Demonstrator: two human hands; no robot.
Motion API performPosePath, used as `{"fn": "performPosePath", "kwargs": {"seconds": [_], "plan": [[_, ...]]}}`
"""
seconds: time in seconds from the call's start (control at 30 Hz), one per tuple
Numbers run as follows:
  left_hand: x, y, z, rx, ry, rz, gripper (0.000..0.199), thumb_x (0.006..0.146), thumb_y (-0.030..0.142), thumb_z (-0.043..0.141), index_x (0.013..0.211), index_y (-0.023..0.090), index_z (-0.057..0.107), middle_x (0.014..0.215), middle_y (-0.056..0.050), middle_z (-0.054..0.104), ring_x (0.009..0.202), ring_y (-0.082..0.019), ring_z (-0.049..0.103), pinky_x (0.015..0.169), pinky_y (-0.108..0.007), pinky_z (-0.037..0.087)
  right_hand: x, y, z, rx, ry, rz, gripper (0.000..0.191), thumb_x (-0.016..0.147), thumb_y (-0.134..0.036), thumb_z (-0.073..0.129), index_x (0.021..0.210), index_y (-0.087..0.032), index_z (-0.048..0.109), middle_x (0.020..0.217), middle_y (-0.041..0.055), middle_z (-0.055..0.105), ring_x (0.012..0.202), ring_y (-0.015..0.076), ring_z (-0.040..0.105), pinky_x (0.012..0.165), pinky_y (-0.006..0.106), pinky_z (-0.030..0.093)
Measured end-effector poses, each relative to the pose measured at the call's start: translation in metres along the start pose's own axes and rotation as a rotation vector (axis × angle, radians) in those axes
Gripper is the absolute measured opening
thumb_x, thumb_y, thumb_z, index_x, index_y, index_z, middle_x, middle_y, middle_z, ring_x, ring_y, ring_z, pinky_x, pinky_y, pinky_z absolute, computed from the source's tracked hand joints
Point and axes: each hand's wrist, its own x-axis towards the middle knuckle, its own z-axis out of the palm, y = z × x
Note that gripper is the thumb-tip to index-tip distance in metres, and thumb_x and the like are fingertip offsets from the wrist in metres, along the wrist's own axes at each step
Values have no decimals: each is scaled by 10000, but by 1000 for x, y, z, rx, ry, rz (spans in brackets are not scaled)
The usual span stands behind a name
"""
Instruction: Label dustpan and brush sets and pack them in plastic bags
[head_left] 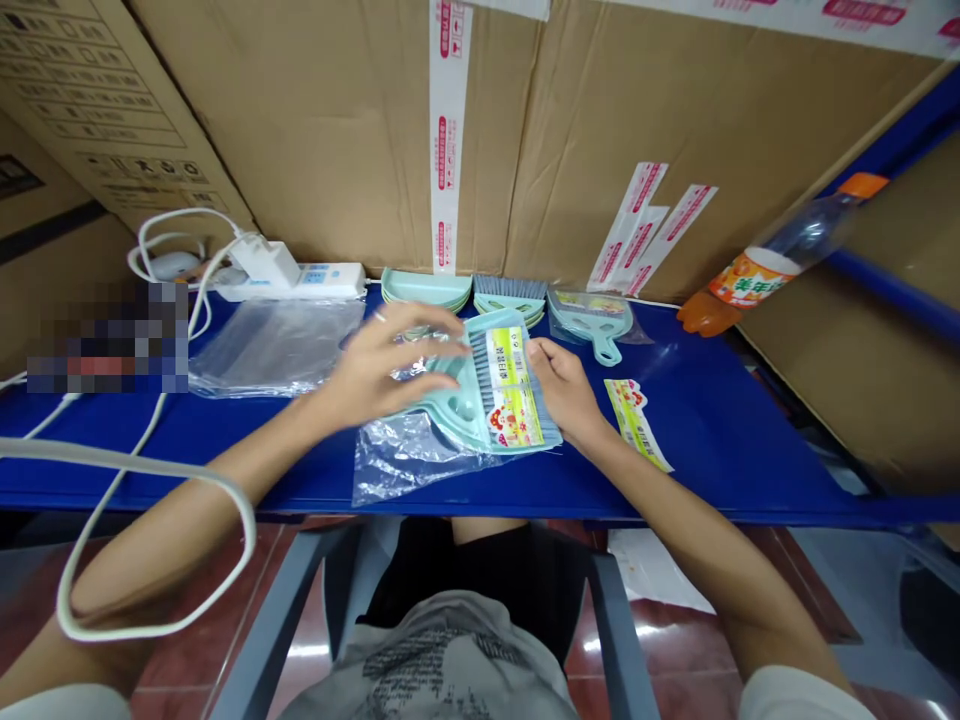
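Observation:
A light green dustpan and brush set [463, 400] lies at the middle of the blue table, with a yellow-green printed card [514, 385] over the grey bristles. My right hand [564, 388] grips the set at its right edge, thumb on top. My left hand [397, 365] hovers over the set's left part, fingers spread, holding nothing that I can see. Clear plastic film [409, 455] lies under and around the set's handle side.
Behind are stacked dustpans [426, 290], brushes [510, 296] and a bagged set [592, 318]. Clear bags [274, 345] and a power strip [330, 279] sit left. Another card [637, 424] and an orange bottle [772, 262] are right. A white cable [157, 632] loops across my left forearm.

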Motion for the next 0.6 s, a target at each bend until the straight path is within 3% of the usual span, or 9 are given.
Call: {"fn": "performPosePath", "kwargs": {"seconds": [0.1,0.13,0.23,0.3,0.43,0.6], "plan": [[7,-19,-30,69,648,-231,255,1088,433,673,995,231,797,1028,4,763,1058,-166,687,1063,-394,508,4,-1,-7,77,112,6,534,915,-783,694,866,-256,624,830,22,702,752,207,636,648,314,525],[8,-27,-34,-18,700,-332,268,1045,465,718,967,215,775,925,30,734,868,-125,676,924,-352,534,7,-1,-11,95,160,1,528,914,-781,695,867,-262,615,845,26,713,778,220,664,665,326,548],[6,-42,-26,-459,431,-682,408,943,603,751,868,202,750,739,-8,709,632,-136,655,595,-295,475,16,0,-23,145,306,-23,534,896,-796,703,903,-268,625,896,36,745,862,254,725,715,359,603],[4,-41,-11,-636,287,-800,438,898,621,790,850,187,760,757,-60,738,625,-168,687,554,-300,490,21,2,-29,160,380,-49,555,863,-815,727,919,-268,647,918,31,762,892,256,740,741,362,621],[2,-29,10,-739,239,-816,392,827,544,900,889,171,801,775,-86,766,680,-202,741,596,-300,571,24,4,-33,111,428,-119,538,883,-802,717,903,-268,656,908,12,750,890,224,725,769,335,611],[0,-27,13,-802,195,-874,331,762,480,959,862,195,825,785,-74,777,663,-188,736,600,-284,612,19,2,-29,25,405,-143,520,949,-778,655,876,-266,603,832,3,680,828,214,671,724,322,570]]}}
